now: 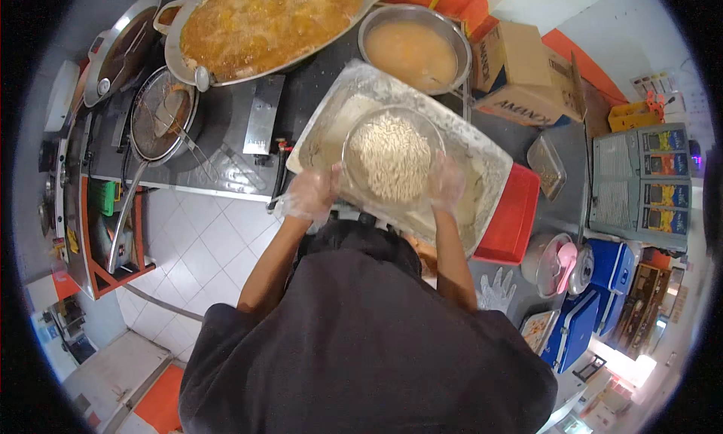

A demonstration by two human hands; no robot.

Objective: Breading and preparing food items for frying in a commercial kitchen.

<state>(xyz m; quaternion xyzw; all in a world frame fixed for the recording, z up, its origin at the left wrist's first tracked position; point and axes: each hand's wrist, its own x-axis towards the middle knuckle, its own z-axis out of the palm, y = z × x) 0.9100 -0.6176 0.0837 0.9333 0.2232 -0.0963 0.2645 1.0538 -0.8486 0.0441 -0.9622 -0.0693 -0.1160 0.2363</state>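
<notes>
Both of my hands wear clear plastic gloves. My left hand (314, 190) grips the left rim of a round sieve (345, 146), and my right hand (447, 179) grips its right rim. Many small flour-coated pieces (393, 157) fill the sieve; what food they are I cannot tell. Beneath it is a large rectangular tub (486, 208), its walls smeared with white flour (361, 106). Slight blur lies over the hands and the pieces. Whether the sieve touches the tub cannot be seen.
A large pan of bubbling oil (271, 27) stands at the upper left, beside a metal bowl of cloudy orange liquid (412, 50). A long-handled strainer (164, 117) lies at left. A red tray (511, 213), a cardboard box (514, 66) and a loose plastic glove (497, 290) are at right.
</notes>
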